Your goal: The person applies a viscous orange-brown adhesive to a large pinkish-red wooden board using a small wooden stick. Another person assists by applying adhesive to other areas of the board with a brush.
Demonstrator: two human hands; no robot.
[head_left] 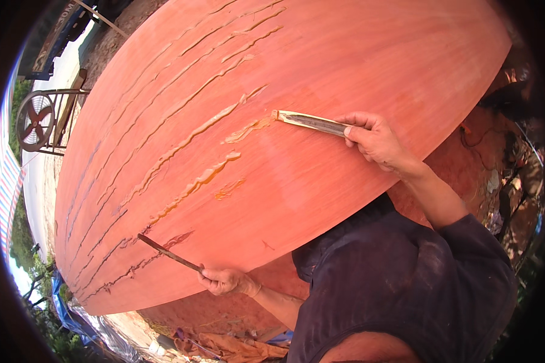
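Before me lies a large reddish wooden slab (321,181) with long cracks and raised lines of glossy tan paste (203,178). My right hand (378,140) grips a pale, split stick with a dark hollow face (312,123). Paste coats its far tip, which meets the end of a smeared paste patch (248,130). Lower left, my left hand (225,281) pinches a thin dark stick (169,253); its tip is at the slab near the lower end of a paste line. A smaller paste smear (229,189) sits between the hands.
At the far left stands a round fan (36,121) in a metal frame. A striped awning (7,199) hangs beyond it, and a blue tarp (69,311) lies at lower left. Reddish ground (206,314) and crumpled brown cloth (239,346) show below the slab.
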